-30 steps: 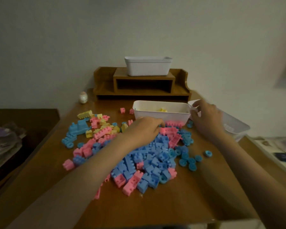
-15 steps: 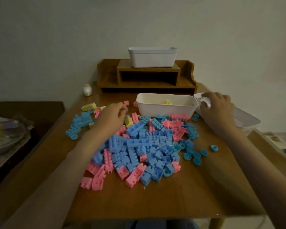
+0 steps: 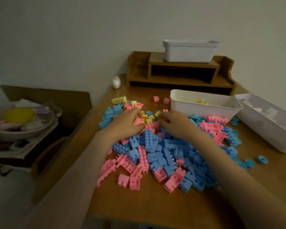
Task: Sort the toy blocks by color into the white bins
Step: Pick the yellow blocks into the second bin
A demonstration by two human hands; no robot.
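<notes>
A heap of blue and pink toy blocks (image 3: 168, 156) covers the middle of the wooden table (image 3: 155, 207). A few yellow blocks (image 3: 147, 117) lie at its far edge. My left hand (image 3: 125, 124) rests there, with a pink block (image 3: 137, 120) between its thumb and curled fingers. My right hand (image 3: 175, 123) reaches in beside it, its curled fingertips on the blocks and partly hidden. A white bin (image 3: 203, 111) holding yellow blocks stands behind the heap. Another white bin (image 3: 271, 131) with pale pieces stands at the right. A third white bin (image 3: 190, 52) sits on the shelf.
A wooden desk shelf (image 3: 180, 73) lines the back of the table, with a small egg-shaped figure (image 3: 116, 82) to its left. Blue rings (image 3: 261, 160) lie loose at the right. A low side table with a cluttered bowl (image 3: 23, 124) stands left of the table.
My right hand left the right bin and moved left to the yellow blocks. My left hand stayed at the heap's far left. The view swung left and tilted down.
</notes>
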